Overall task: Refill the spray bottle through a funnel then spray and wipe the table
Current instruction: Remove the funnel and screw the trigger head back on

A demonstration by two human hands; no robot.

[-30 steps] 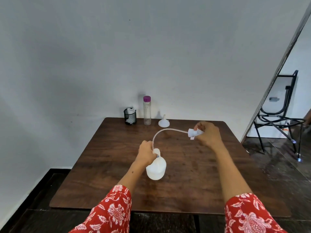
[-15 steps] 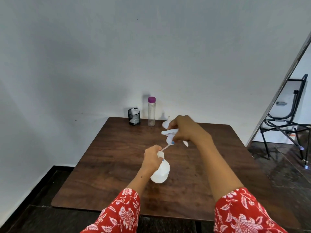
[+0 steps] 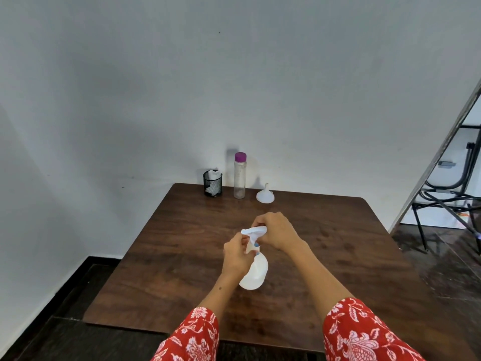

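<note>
A white spray bottle [image 3: 255,272] stands on the brown wooden table [image 3: 182,256] near its middle. My left hand [image 3: 235,254] grips the bottle's neck. My right hand [image 3: 276,230] grips the white spray head [image 3: 253,231], which sits on top of the neck; its tube is hidden inside. A white funnel [image 3: 265,195] lies mouth-down at the table's back edge. Next to it stands a tall clear bottle with a purple cap [image 3: 239,175].
A black mesh cup [image 3: 212,183] with white cloth or paper in it stands at the back, left of the tall bottle. The grey wall runs right behind the table. A black metal chair [image 3: 447,196] stands on the dark floor at the right.
My right hand carried the spray head from the right back over the bottle and lowered it; the long tube has gone into the bottle. My left hand stayed on the neck.
</note>
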